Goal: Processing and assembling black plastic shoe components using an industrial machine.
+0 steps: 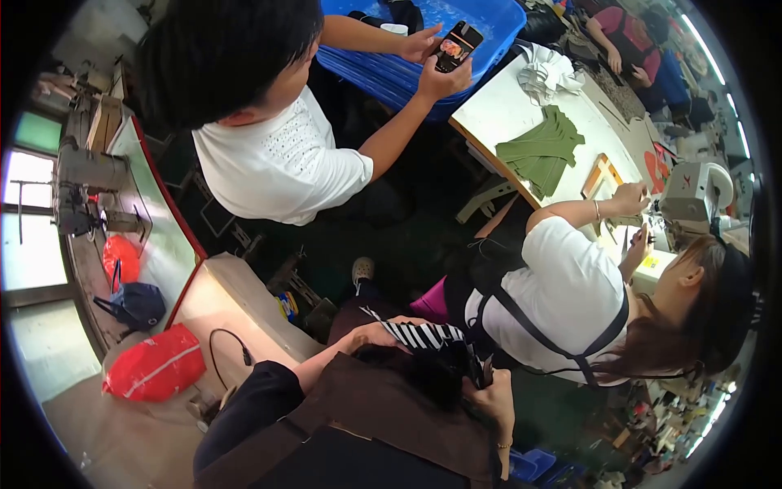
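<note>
In front of my brown apron [342,391], a piece of black-and-white striped cloth [428,335] is bunched together with black fabric [436,379]. My left hand [371,337] is closed on the striped cloth at its left end; part of its fingers is hidden by the fabric. On the other side, my right hand [495,399] is closed round a small dark pointed tool [486,372], which looks like thread snips, beside the black fabric. The tool's lower part lies hidden in the hand.
A person in a white shirt [277,163] stands ahead, holding a phone [456,47] by blue crates [497,33]. To the right, another person [562,285] works at a sewing machine [692,196]; green cloth pieces [542,151] lie on the white table [489,106]. A red bag [155,364] sits left.
</note>
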Demonstrator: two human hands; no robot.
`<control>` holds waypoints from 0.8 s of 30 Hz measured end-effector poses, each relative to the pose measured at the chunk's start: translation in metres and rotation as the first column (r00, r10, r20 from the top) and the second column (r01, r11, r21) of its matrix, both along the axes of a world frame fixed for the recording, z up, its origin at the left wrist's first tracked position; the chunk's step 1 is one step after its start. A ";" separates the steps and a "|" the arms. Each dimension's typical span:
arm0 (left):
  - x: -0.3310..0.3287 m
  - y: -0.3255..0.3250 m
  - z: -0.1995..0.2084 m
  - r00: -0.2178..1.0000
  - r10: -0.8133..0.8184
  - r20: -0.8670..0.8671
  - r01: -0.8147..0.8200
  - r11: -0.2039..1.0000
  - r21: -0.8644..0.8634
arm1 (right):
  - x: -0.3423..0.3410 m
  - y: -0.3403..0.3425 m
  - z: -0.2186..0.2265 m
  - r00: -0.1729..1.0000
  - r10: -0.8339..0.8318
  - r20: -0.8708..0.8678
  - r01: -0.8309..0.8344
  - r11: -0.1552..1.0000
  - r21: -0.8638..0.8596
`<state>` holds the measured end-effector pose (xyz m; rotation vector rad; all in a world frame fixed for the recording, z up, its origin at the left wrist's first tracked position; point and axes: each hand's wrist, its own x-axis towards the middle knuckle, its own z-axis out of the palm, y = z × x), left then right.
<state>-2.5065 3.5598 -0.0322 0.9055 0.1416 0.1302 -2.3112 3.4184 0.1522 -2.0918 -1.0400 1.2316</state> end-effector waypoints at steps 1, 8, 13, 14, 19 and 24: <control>0.001 0.007 0.003 0.998 -0.054 -0.015 0.054 0.998 0.021 | -0.006 0.000 -0.001 1.000 -0.009 -0.005 0.009 1.000 0.019; -0.009 0.032 -0.005 0.980 -0.198 0.032 0.196 0.979 0.054 | -0.042 0.005 -0.009 0.991 -0.125 -0.046 0.126 0.992 0.020; -0.018 0.041 -0.013 0.951 -0.306 -0.049 0.303 0.951 -0.052 | -0.059 0.009 -0.008 0.989 -0.143 -0.037 0.144 0.990 0.001; -0.020 0.043 -0.014 0.949 -0.311 -0.049 0.308 0.950 -0.052 | -0.062 0.010 -0.007 0.988 -0.148 -0.037 0.149 0.989 0.001; -0.032 0.051 -0.012 0.945 -0.327 -0.010 0.326 0.943 -0.064 | -0.074 0.019 -0.005 0.988 -0.148 -0.039 0.150 0.988 0.044; -0.043 0.056 -0.010 0.949 -0.315 -0.028 0.312 0.946 -0.088 | -0.079 0.022 -0.005 0.992 -0.119 -0.043 0.119 0.993 0.016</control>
